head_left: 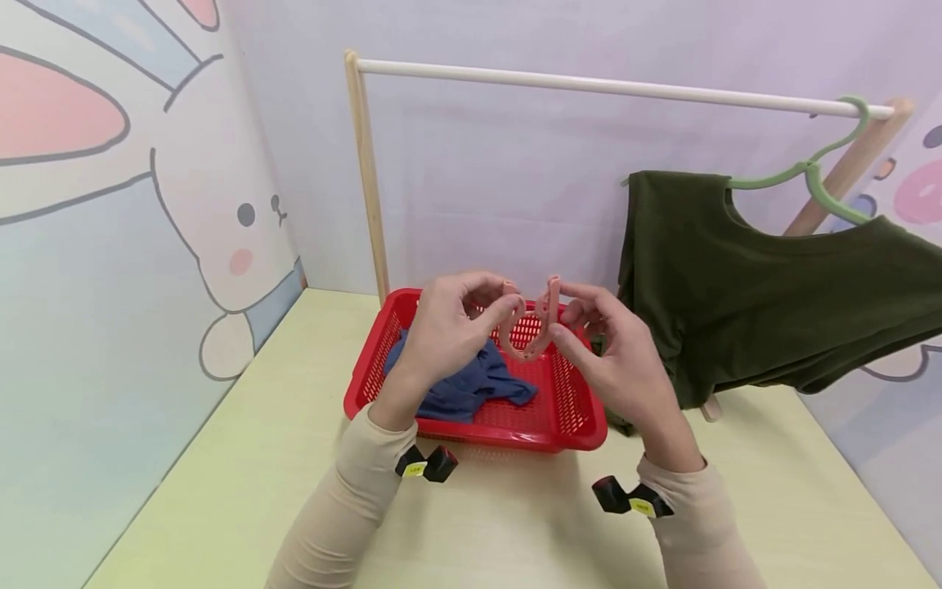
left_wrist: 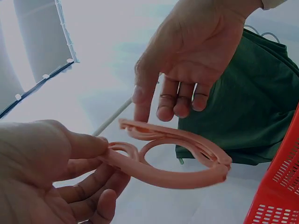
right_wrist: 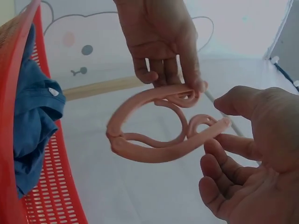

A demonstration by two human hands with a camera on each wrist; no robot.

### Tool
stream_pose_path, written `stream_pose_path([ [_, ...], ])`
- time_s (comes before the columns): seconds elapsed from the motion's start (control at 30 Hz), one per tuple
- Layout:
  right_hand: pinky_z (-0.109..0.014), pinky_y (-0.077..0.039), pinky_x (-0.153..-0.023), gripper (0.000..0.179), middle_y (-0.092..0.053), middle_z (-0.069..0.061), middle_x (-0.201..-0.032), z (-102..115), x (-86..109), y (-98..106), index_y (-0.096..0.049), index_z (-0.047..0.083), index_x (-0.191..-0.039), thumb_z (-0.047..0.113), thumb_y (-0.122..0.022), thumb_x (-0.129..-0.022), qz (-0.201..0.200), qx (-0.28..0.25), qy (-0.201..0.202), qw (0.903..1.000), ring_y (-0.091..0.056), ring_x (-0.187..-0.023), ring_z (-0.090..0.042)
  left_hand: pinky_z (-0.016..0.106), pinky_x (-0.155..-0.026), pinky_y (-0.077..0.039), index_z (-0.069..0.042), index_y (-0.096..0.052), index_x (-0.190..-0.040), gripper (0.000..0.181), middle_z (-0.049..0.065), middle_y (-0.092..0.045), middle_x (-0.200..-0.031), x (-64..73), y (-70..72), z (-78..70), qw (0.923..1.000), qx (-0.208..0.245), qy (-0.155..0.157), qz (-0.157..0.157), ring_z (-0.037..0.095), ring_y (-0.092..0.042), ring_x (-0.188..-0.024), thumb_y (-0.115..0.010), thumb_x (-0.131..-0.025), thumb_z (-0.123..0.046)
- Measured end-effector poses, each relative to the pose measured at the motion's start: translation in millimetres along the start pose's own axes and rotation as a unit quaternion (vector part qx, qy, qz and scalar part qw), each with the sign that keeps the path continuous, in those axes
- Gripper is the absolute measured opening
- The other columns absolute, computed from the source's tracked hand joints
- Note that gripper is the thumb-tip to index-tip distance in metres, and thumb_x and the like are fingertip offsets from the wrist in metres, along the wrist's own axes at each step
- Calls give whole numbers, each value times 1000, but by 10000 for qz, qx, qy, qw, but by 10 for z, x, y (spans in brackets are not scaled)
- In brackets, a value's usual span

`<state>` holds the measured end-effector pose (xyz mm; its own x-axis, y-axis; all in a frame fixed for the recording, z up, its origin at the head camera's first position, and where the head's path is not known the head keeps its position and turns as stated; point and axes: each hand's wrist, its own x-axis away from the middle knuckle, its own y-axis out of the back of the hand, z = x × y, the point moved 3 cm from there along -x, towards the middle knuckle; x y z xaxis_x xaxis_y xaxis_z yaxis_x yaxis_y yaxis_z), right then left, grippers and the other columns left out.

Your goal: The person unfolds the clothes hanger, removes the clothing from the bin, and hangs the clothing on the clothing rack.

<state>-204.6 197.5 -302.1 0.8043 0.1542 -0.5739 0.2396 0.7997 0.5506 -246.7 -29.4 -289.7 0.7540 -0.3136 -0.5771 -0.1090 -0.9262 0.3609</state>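
Note:
A pink folding clothes hanger [head_left: 527,353], bent at its middle hinge, is held up above the red basket. My left hand [head_left: 449,331] pinches one arm's end between thumb and fingers. My right hand [head_left: 618,352] is at the other arm's end; in the right wrist view its index finger [right_wrist: 240,145] touches that arm, while the thumb [right_wrist: 233,100] stands a little apart. Inside the red basket [head_left: 471,433] lies crumpled blue cloth [head_left: 459,388], mostly toward the left.
Behind the basket stands a rack with a white rail [head_left: 589,82] and wooden posts [head_left: 368,172]. A dark green shirt [head_left: 743,286] hangs at its right on a green hanger [head_left: 773,176]. The pale tabletop [head_left: 272,442] meets printed walls at the sides.

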Motion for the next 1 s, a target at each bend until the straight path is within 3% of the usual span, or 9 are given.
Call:
stream_pose_path([
  [0.2,-21,-56,-73,25,-73,-2,-101,-33,1,69,-77,11,-127,14,-82,-103,236,-216,-211,9993,-66,-85,-22,43,-79,-64,-5,-82,-124,22,7,-81,-114,17,-79,-6,9985,-161,-55,527,20,-69,-91,-80,-104,-15],
  [0.4,-24,-56,-68,11,-77,-1,-98,-52,-5,88,-79,11,-114,16,-80,-105,315,-197,-313,9988,-68,-79,-25,33,-76,-60,-6,-82,-126,23,7,-80,-116,27,-114,1,9973,-395,-41,622,19,-67,-92,-78,-106,-16],
  [0.63,-24,-59,-67,11,-77,-3,-101,-66,-8,155,-79,10,-115,16,-79,-105,263,-126,-437,9986,-69,-81,-26,39,-78,-61,-4,-80,-123,20,6,-79,-108,14,-71,19,9985,-299,-13,469,19,-69,-90,-76,-107,-14],
  [0.8,-22,-60,-69,14,-76,-3,-103,-106,-11,228,-78,9,-116,20,-78,-107,181,-86,-433,9989,-69,-82,-28,36,-76,-58,-5,-80,-119,15,5,-79,-104,2,7,10,9992,-254,10,307,20,-68,-88,-75,-107,-12],
  [1.0,-18,-61,-77,14,-77,-5,-106,-161,-5,341,-77,8,-120,16,-76,-108,95,-295,-380,9988,-71,-87,-17,35,-77,-57,-3,-79,-120,15,8,-79,-106,-17,128,31,9999,-129,73,3,26,-69,-92,-74,-107,-11],
])
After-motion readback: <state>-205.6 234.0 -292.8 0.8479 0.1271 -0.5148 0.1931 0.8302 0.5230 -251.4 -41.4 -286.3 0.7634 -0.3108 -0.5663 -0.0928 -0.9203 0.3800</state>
